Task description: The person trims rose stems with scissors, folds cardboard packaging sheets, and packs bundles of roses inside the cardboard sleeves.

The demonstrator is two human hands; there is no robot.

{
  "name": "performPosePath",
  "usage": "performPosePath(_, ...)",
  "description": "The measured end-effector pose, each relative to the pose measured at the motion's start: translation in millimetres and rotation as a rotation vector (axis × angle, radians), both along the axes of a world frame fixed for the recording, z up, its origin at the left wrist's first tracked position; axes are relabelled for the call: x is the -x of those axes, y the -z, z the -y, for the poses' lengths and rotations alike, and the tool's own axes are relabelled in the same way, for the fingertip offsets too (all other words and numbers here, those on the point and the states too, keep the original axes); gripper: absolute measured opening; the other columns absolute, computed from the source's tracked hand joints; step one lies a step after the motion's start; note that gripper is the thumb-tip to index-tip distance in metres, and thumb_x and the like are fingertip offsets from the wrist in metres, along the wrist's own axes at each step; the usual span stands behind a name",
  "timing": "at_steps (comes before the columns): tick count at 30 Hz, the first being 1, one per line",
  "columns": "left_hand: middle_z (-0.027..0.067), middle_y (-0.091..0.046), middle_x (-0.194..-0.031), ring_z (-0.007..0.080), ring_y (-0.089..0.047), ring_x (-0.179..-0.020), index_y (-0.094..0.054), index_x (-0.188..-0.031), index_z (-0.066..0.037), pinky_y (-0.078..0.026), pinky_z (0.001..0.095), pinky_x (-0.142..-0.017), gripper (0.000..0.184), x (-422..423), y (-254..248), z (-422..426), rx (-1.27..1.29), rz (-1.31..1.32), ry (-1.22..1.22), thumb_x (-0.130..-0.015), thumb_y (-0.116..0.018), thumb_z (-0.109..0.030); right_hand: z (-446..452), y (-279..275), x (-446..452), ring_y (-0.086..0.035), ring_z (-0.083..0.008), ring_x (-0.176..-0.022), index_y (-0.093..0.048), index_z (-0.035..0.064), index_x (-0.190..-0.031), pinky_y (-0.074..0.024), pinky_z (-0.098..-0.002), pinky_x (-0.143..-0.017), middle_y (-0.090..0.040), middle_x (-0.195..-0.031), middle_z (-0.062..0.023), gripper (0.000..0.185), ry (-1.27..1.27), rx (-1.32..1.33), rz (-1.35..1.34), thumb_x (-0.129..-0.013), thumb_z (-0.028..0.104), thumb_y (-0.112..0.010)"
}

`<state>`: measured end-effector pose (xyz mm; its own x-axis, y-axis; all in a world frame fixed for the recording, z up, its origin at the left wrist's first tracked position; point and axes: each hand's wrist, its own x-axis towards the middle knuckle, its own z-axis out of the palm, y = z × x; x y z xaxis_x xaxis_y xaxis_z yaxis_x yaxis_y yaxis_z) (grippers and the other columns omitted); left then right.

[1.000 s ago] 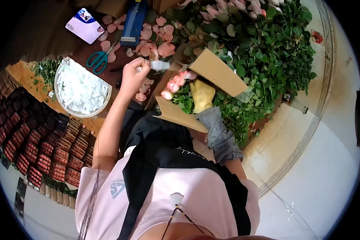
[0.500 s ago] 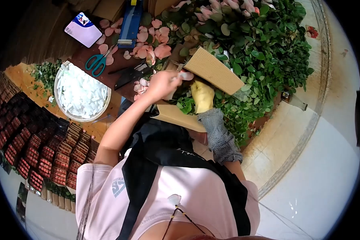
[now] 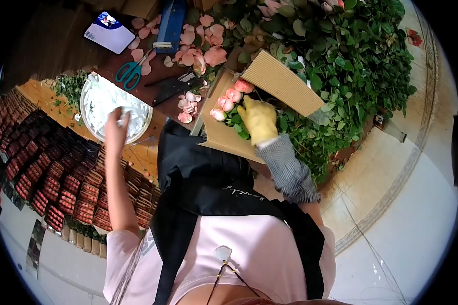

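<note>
My bare left hand [image 3: 118, 124] reaches over the near side of a round bowl [image 3: 148, 124] filled with short white sleeve-like pieces [image 3: 104, 104]. Its fingers are apart, and I see nothing held in them. My right hand [image 3: 260, 119] wears a yellow glove. It is closed over the leafy stems of pink roses [image 3: 229, 100], whose heads lie in a row inside an open, folded corrugated cardboard wrapper [image 3: 282, 84]. The glove hides most of the stems. One cardboard flap stands raised beyond the glove, and another part [image 3: 229, 141] lies nearer my lap.
Teal-handled scissors [image 3: 130, 75], a black tool [image 3: 170, 89], loose pink petals [image 3: 201, 43], a blue tool [image 3: 172, 23] and a lit phone [image 3: 109, 33] lie on the table. Leafy stems [image 3: 351, 76] heap up at right. Packed rose bundles [image 3: 61, 178] stand in rows at left.
My left hand has moved from the rose heads across to the bowl of white pieces. The row of rose heads is now uncovered. My gloved right hand stays at the stems.
</note>
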<state>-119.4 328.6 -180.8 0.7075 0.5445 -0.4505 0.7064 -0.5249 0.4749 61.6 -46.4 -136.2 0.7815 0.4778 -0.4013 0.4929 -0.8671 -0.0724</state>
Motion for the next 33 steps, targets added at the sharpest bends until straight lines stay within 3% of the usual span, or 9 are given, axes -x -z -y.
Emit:
performPosePath(1, 0.0197, -0.072, -0.102, 0.0331, -0.069, -0.095, -0.068, -0.113, 0.001, -0.053, 0.0406, -0.085, 0.036, -27.1, -14.9, 28.3, 0.236, 0.033, -0.007, -0.095, -0.063, -0.03, -5.1, 13.1, -1.6, -0.069, -0.0285, -0.07, -0.066, 0.0083, -0.093, -0.0534, -0.0425, -0.065, -0.069, -0.074, -0.0126, 0.025, -0.03, 0.098, -0.031, -0.086, 0.032, -0.07)
performPosePath(3, 0.0193, -0.07, -0.093, 0.0312, -0.07, -0.087, -0.067, -0.106, 0.001, -0.053, 0.0368, -0.077, 0.026, -61.3, -26.3, 81.0, 0.429, 0.136, 0.057, -0.095, -0.06, -0.022, -3.3, 38.2, -6.1, -0.067, -0.0296, -0.065, -0.063, 0.01, -0.087, -0.0525, -0.0437, -0.061, -0.068, -0.069, -0.012, 0.022, -0.017, 0.159, -0.085, -0.085, 0.031, -0.069)
performPosePath(5, 0.0177, -0.069, -0.091, 0.0303, -0.07, -0.081, -0.068, -0.103, 0.0, -0.053, 0.0366, -0.073, 0.019, -88.3, -37.7, 118.2, 0.64, 0.24, 0.09, -0.093, -0.062, -0.015, 5.8, 40.2, -4.0, -0.066, -0.0306, -0.061, -0.062, 0.0102, -0.087, -0.0518, -0.0445, -0.059, -0.066, -0.065, -0.0118, 0.02, -0.03, -0.081, 0.071, -0.083, 0.029, -0.069)
performPosePath(7, 0.0152, -0.069, -0.093, 0.0312, -0.069, -0.08, -0.069, -0.102, -0.002, -0.053, 0.036, -0.072, 0.017, -100.0, -19.4, 143.6, 0.59, 0.306, 0.182, -0.093, -0.063, -0.015, 17.6, 41.1, -1.0, -0.064, -0.0303, -0.062, -0.067, 0.0097, -0.093, -0.0507, -0.0444, -0.06, -0.064, -0.066, -0.0105, 0.02, -0.02, -0.047, 0.049, -0.08, 0.024, -0.071)
performPosePath(10, 0.0129, -0.068, -0.094, 0.0319, -0.068, -0.086, -0.07, -0.102, -0.004, -0.053, 0.0367, -0.075, 0.016, -116.5, -9.0, 162.8, 0.581, 0.418, 0.231, -0.091, -0.065, -0.014, 34.7, 42.8, 1.8, -0.059, -0.0323, -0.063, -0.069, 0.0099, -0.104, -0.0465, -0.0462, -0.058, -0.059, -0.067, -0.0109, 0.029, -0.017, -0.515, 0.159, -0.08, 0.024, -0.075)
performPosePath(20, 0.0101, -0.067, -0.093, 0.0304, -0.064, -0.09, -0.071, -0.098, -0.003, -0.051, 0.0379, -0.081, 0.016, -139.0, 0.0, 174.7, 0.643, 0.594, 0.493, -0.085, -0.07, -0.012, 32.0, 41.9, 2.1, -0.061, -0.0297, -0.067, -0.07, 0.0088, -0.104, -0.0496, -0.0425, -0.061, -0.063, -0.075, -0.0088, 0.027, -0.016, -0.44, 0.161, -0.083, 0.026, -0.073)
performPosePath(23, 0.008, -0.066, -0.09, 0.0288, -0.064, -0.088, -0.072, -0.097, -0.004, -0.051, 0.0376, -0.08, 0.016, -143.5, 4.0, 178.4, 0.525, 0.706, 0.61, -0.083, -0.072, -0.012, 34.5, 45.0, 0.3, -0.059, -0.0261, -0.064, -0.07, 0.0093, -0.108, -0.049, -0.0397, -0.059, -0.059, -0.07, -0.006, 0.036, -0.026, -0.473, 0.156, -0.075, 0.019, -0.079)
performPosePath(26, 0.0053, -0.064, -0.089, 0.0267, -0.062, -0.086, -0.071, -0.097, -0.006, -0.05, 0.0375, -0.078, 0.018, -147.3, 4.9, 180.7, 0.411, 0.747, 0.681, -0.081, -0.074, -0.014, 33.6, 41.6, 0.4, -0.062, -0.029, -0.068, -0.069, 0.0118, -0.113, -0.0512, -0.0419, -0.062, -0.064, -0.078, -0.0087, 0.033, -0.003, -0.447, 0.105, -0.084, 0.026, -0.071)
performPosePath(33, 0.0041, -0.056, -0.087, 0.0224, -0.056, -0.083, -0.065, -0.091, -0.006, -0.045, 0.0337, -0.075, 0.019, -156.3, 1.2, 179.0, 0.171, 0.894, 0.933, -0.073, -0.067, -0.012, 29.7, 37.4, -1.7, -0.062, -0.0293, -0.066, -0.064, 0.016, -0.119, -0.0518, -0.0422, -0.061, -0.063, -0.073, -0.0079, 0.037, -0.014, -0.387, 0.142, -0.083, 0.02, -0.07)
